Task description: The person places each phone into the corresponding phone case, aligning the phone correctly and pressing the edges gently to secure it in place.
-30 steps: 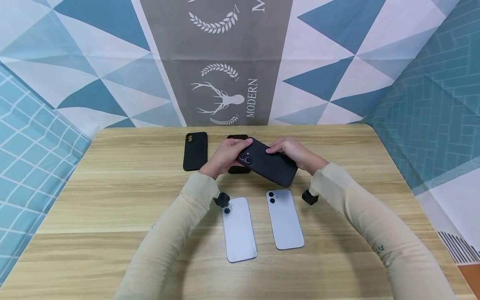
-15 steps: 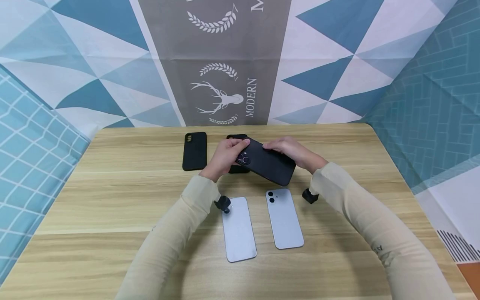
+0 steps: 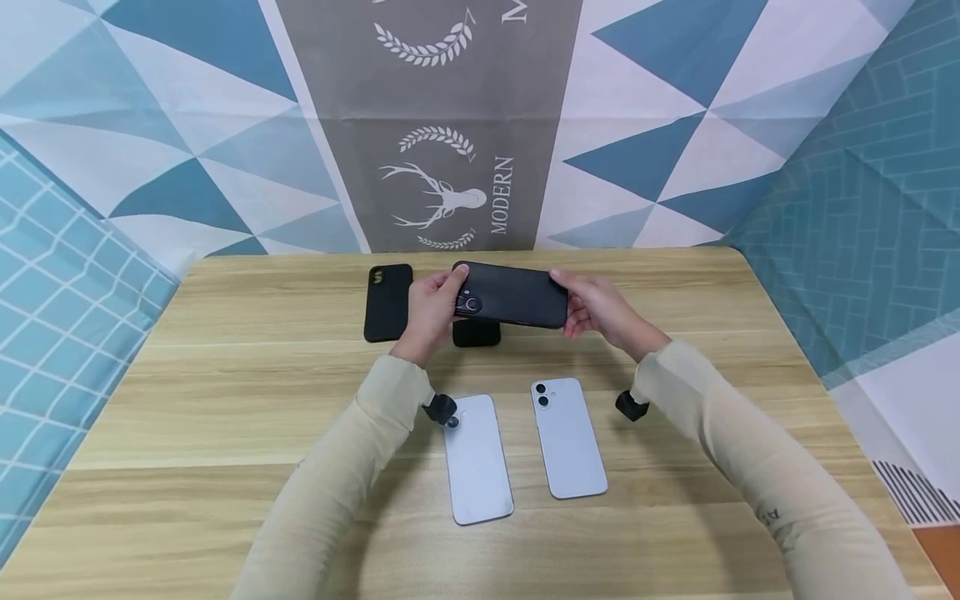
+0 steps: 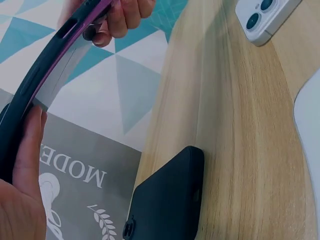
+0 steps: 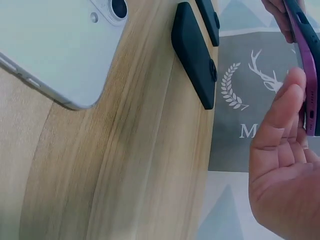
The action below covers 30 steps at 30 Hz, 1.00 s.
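A purple-edged phone (image 5: 306,75) in a black phone case (image 3: 517,296) is held above the back of the table, nearly level, camera lenses at its left end. My left hand (image 3: 433,308) grips that end, thumb on the case's back. My right hand (image 3: 600,308) holds the other end between thumb and fingers. In the left wrist view a purple edge (image 4: 67,42) runs along inside the case's rim. Below the held phone lies another black case (image 3: 476,333), mostly covered in the head view.
A further black case (image 3: 387,304) lies at the back left, beside my left hand. Two white phones, one on the left (image 3: 480,462) and one on the right (image 3: 570,437), lie back up on the wooden table (image 3: 225,400), nearer than the hands. A patterned cloth (image 3: 442,108) hangs behind.
The phone in its case has turned from a slant to nearly level and moved left and slightly up. My right hand has shifted from its upper long edge to its right end.
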Tool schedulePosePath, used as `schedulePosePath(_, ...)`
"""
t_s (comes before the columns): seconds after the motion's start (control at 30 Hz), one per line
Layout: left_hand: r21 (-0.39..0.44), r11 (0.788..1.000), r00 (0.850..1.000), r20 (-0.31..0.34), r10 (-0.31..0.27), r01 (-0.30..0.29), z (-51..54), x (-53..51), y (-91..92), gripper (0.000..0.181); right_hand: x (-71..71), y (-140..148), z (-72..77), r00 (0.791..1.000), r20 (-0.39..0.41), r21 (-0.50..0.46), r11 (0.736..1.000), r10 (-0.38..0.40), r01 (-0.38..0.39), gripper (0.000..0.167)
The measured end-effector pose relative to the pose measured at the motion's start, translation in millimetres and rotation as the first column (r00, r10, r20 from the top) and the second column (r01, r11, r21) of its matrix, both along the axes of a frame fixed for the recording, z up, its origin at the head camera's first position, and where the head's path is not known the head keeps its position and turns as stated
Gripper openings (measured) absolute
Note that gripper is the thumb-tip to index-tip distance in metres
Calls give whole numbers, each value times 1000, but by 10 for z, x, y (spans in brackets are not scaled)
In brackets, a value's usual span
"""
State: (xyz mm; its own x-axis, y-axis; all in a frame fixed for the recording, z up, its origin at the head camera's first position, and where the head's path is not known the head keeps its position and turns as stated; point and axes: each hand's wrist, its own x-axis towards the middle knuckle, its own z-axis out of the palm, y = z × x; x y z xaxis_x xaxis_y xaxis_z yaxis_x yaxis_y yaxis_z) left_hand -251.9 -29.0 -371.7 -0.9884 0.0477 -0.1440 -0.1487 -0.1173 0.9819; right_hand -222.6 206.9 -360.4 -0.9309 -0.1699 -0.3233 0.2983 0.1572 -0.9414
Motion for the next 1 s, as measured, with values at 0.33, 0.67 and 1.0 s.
schedulePosePath(0.33,78,990,993,9,119,-119,5,53,-27,30,89,-47,-37,999,14,-6,999,41,-41,52)
schedulePosePath(0.67,135,976,985,23,170,-171,-5,53,-64,26,124,-112,-90,987,-117,65,992,111,-104,46)
schedulePosePath(1.0,176,964,979,73,190,-200,0,72,-75,23,140,-148,-92,979,-173,60,993,107,-98,46)
